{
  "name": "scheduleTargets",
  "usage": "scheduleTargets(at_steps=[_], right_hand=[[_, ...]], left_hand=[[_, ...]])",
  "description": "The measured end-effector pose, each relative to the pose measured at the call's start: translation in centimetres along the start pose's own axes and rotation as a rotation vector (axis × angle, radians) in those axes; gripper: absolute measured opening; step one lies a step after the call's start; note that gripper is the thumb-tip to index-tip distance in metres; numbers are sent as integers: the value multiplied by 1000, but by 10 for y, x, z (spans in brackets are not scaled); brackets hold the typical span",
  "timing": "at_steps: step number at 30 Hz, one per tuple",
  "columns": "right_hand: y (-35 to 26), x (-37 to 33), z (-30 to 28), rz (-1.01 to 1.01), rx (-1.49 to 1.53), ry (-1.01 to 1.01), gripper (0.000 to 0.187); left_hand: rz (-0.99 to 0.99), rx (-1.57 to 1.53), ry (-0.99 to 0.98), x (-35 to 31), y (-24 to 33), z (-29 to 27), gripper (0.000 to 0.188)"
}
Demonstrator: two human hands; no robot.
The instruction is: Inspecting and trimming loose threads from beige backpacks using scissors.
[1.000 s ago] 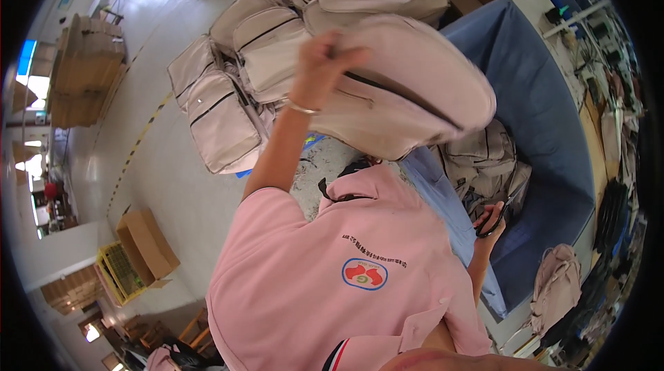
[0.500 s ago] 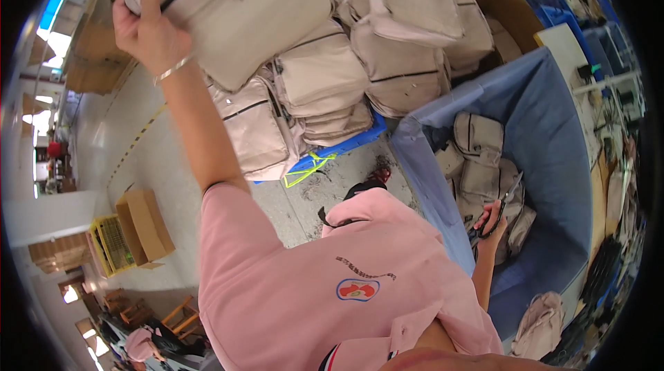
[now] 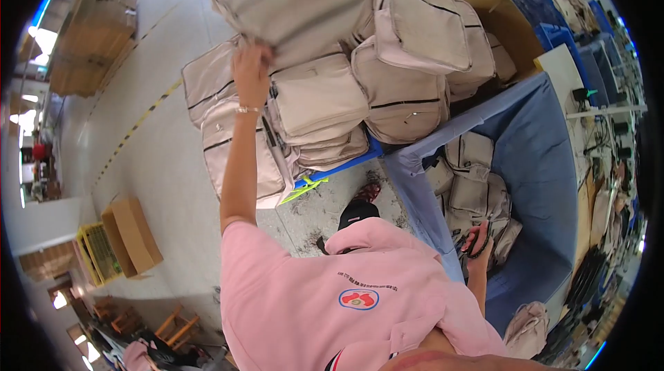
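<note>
A large beige backpack (image 3: 290,7), partly blurred, lies across the top of a pile of similar bags. My left hand (image 3: 250,73) is at its near left corner, the fingers smeared by motion, so whether they grip it is unclear. Under my wrist are more beige backpacks (image 3: 321,97), stacked on a blue base (image 3: 375,147). On the right, my right hand (image 3: 476,241) is closed around the black handles of scissors (image 3: 482,249), over the near side of a blue-lined bin (image 3: 536,163). Their blades hardly show. Several beige bags (image 3: 477,191) lie inside that bin.
Beige bags (image 3: 422,25) are heaped at the back beside a brown carton (image 3: 508,11). A worktable (image 3: 564,66) runs along the right. Leftward on the floor stand an open cardboard box (image 3: 131,236) and a yellow crate (image 3: 97,253). Yellow-green strapping (image 3: 304,191) hangs below the stack.
The large backpack has moved right and down onto the pile, its front zipper no longer showing. My left hand came down and right with it. My right hand lowered slightly, still holding the scissors.
</note>
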State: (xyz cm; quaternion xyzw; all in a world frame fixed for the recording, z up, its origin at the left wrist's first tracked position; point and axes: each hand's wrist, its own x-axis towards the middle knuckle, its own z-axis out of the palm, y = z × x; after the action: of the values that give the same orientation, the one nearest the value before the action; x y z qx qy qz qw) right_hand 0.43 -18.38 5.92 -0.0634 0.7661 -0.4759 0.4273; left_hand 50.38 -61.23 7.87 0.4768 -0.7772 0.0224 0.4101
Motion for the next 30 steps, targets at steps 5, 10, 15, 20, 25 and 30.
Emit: scheduleTargets(at_steps=[5, 10, 15, 20, 25, 30], right_hand=[[17, -2, 3, 81, -114, -6, 52], [13, -4, -4, 90, -95, 27, 50], [20, -13, -23, 97, -128, 74, 50], [56, -28, -63, 217, -56, 228, 49], [109, -49, -129, 149, 87, 382, 48], [153, -37, -203, 252, -64, 609, 46]], left_hand=[[-592, 108, -359, -147, -71, 84, 12], [-459, 208, -6, -105, -38, 141, 44], [-314, 318, -502, -82, -11, 199, 66], [-62, 464, -852, -101, -77, 239, 68], [-336, 250, -627, -78, -18, 263, 45], [105, -414, -462, -60, 232, 289, 18]])
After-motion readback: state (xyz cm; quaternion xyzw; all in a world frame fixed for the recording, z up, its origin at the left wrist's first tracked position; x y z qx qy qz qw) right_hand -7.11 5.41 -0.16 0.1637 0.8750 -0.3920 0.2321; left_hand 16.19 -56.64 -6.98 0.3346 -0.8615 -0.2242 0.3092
